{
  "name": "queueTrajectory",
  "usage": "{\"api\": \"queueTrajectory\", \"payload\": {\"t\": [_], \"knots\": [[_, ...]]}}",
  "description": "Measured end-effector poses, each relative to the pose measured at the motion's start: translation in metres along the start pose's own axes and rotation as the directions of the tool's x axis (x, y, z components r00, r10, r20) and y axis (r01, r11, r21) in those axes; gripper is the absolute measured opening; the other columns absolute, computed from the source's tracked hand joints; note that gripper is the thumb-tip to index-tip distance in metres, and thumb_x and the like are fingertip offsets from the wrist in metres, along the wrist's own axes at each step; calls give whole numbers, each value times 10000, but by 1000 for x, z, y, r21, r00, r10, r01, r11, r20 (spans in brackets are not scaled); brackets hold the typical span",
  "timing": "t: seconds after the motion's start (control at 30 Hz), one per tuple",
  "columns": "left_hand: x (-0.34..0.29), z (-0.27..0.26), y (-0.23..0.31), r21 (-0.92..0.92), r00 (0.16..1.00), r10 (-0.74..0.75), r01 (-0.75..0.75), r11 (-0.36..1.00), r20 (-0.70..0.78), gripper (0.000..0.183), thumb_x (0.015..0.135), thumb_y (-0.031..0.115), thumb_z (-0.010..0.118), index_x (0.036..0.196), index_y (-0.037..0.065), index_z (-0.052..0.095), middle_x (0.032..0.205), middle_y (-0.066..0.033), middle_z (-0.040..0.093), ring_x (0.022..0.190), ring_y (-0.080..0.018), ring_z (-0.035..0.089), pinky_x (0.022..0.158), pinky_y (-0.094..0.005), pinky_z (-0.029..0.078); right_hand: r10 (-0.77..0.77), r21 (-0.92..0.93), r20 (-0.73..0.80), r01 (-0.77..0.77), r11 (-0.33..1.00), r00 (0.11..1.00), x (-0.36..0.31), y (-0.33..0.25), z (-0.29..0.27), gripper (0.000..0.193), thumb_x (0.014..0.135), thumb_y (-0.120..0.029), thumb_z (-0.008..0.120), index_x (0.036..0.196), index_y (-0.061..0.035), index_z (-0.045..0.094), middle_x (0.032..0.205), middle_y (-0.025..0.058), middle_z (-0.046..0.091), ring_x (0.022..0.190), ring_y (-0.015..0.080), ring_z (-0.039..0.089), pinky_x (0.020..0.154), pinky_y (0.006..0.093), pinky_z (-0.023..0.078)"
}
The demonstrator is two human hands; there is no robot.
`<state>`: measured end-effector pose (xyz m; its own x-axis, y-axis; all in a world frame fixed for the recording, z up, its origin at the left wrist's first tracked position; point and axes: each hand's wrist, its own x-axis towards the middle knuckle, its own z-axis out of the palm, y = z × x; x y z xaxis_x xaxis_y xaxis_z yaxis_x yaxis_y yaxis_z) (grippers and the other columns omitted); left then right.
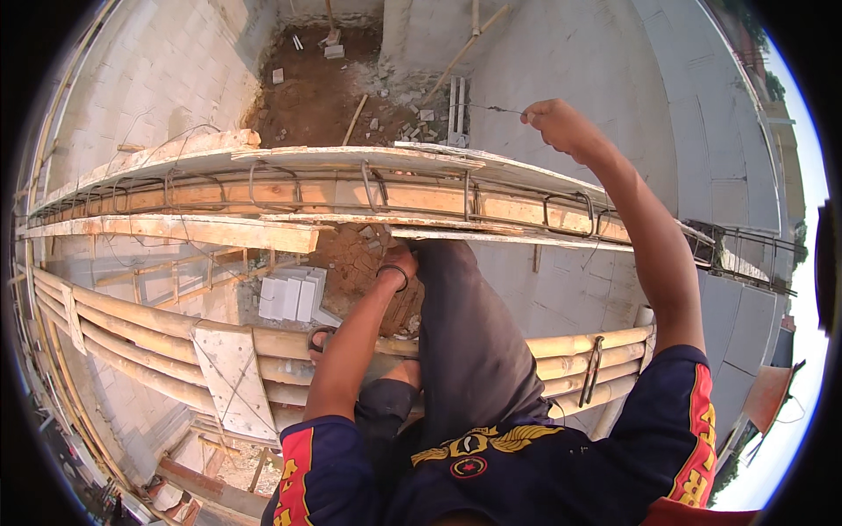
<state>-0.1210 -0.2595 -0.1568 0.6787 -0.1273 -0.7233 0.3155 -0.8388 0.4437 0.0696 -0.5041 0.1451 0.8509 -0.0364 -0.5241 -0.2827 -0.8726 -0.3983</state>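
My right hand (554, 124) is raised over the far side of the beam formwork, its fingers pinched on a thin tie wire (496, 109) that reaches out to the left. Below it runs a long trough of wooden boards (395, 195) with a steel rebar cage (368, 182) inside. My left hand (399, 261), with a dark band at the wrist, is beside my knee at the trough's near edge. Its fingers are largely hidden, so I cannot make out a grip. Dark-handled pincers (593, 372) hang over the bamboo poles to the right of my legs.
Bundled bamboo poles (289, 358) cross beneath me, with a white board (232, 377) tied on at the left. A sandalled foot rests on them. Far below lie a dirt floor (307, 96) and stacked white blocks (292, 294). Pale block walls (579, 79) rise around.
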Motion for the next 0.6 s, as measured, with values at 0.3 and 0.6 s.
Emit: {"api": "queueTrajectory", "payload": {"t": [0.3,0.6], "knots": [[5,14,-6,-182,996,-69,79,980,59,364,922,246,506,1009,-66,670,1088,-286,648,1044,-393,634,845,-454,515,-69,651,207,-85,754,976,-63,-5,21,361,975,-155,453,1235,77,547,648,1,489,484,71,339,399,238,250],[-48,-36,21,-226,994,8,17,974,110,469,919,477,592,875,10,569,727,-97,552,678,-199,519,560,-360,406,-225,895,109,3,446,968,-121,1,73,399,1008,-179,433,1324,64,468,694,8,541,514,53,371,465,212,314]]}}
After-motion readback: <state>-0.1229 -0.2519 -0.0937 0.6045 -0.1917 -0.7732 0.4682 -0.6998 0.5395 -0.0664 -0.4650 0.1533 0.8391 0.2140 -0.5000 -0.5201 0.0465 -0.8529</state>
